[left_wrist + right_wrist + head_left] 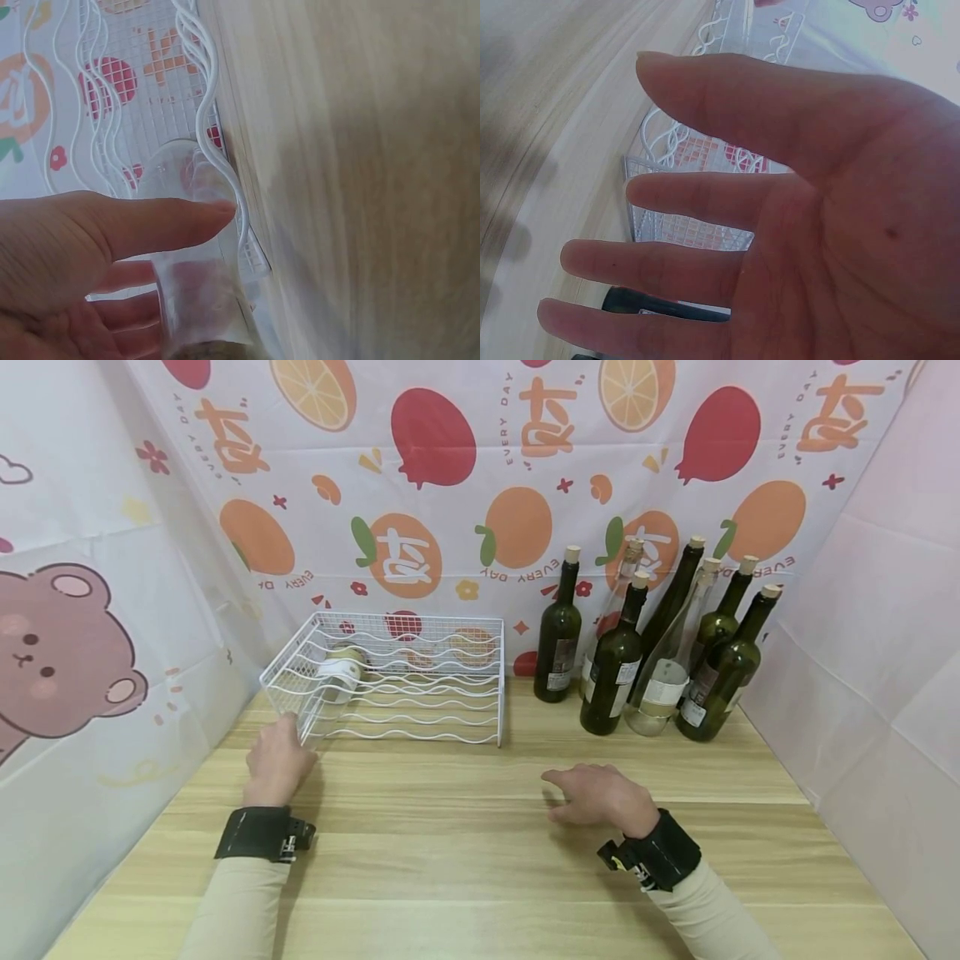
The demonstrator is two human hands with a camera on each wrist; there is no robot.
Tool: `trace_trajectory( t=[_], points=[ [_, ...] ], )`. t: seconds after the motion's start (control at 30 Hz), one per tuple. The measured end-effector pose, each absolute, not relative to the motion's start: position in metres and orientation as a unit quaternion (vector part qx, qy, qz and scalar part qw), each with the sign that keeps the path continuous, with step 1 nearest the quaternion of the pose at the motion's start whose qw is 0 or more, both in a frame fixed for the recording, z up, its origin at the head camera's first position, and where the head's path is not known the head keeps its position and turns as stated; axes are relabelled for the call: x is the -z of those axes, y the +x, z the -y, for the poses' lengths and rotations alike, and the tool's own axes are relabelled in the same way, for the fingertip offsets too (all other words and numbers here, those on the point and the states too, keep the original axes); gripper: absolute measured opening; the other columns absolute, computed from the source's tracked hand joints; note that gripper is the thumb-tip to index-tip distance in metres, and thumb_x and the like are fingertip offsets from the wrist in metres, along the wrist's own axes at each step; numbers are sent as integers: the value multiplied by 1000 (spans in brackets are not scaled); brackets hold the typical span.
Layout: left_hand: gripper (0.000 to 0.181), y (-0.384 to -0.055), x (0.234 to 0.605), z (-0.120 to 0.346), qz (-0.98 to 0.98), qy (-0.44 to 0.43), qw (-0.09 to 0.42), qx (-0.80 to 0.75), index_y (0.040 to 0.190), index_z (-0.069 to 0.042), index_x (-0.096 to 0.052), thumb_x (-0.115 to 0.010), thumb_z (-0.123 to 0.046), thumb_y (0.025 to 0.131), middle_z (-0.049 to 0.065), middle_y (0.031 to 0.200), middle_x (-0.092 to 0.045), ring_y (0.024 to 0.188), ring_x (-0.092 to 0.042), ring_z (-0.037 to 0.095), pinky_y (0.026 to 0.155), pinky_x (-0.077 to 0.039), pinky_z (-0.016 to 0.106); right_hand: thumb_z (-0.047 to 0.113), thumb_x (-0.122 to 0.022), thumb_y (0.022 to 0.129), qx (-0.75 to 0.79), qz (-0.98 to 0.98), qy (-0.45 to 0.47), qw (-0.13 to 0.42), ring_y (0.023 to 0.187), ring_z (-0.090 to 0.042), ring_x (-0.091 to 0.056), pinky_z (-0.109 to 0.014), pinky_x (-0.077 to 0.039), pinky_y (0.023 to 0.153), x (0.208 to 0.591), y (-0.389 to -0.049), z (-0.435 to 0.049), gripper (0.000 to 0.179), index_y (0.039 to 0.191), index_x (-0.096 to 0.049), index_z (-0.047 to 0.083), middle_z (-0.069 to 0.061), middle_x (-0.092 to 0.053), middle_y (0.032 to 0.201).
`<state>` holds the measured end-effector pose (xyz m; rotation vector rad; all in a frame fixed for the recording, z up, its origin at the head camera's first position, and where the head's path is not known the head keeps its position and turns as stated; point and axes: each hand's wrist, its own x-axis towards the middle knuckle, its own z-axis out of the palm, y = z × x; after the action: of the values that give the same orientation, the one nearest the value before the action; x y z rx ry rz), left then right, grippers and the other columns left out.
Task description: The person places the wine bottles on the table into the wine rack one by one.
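Observation:
A clear glass bottle lies in the left end of a white wire wine rack. At the rack's front left corner, my left hand holds this bottle. In the left wrist view the thumb crosses the front of the clear glass, beside a wavy wire, while the fingers pass behind the bottle. A cork shows at the bottom edge there. My right hand hovers over the table, palm turned inward and fingers spread, with nothing held.
Several corked bottles stand at the back right, among them a dark green bottle and a clear bottle with a white label. The wooden table is bounded by printed cloth behind and on both sides.

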<state>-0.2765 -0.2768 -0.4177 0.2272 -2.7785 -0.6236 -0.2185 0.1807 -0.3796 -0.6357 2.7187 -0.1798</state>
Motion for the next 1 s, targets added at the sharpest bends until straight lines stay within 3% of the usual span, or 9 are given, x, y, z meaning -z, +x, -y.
trace_trajectory(
  t=[0.23, 0.7, 1.0],
  points=[
    [39, -277, 416, 278, 961, 75, 147, 220, 103, 11, -55, -67, 0, 67, 35, 88, -60, 75, -60, 49, 51, -42, 50, 39, -68, 91, 65, -957, -225, 170, 116, -27, -61, -56, -46, 95, 380, -219, -180, 58, 142, -51, 18, -7, -66, 126],
    [22, -279, 418, 284, 965, 75, 126, 218, 83, 4, -55, -67, -5, 67, 27, 81, -59, 70, -57, 40, 50, -41, 46, 36, -66, 92, 64, -956, -230, 172, 119, -29, -60, -56, -47, 94, 380, -219, -180, 56, 142, -51, 17, -8, -64, 131],
    [34, -277, 417, 285, 974, 54, 60, 212, 97, 11, -46, -62, -10, 76, 29, 82, -53, 68, -53, 39, 52, -42, 44, 32, -62, 95, 64, -955, -229, 176, 120, -30, -60, -55, -47, 95, 380, -220, -180, 53, 144, -50, 16, -9, -62, 133]
  ],
)
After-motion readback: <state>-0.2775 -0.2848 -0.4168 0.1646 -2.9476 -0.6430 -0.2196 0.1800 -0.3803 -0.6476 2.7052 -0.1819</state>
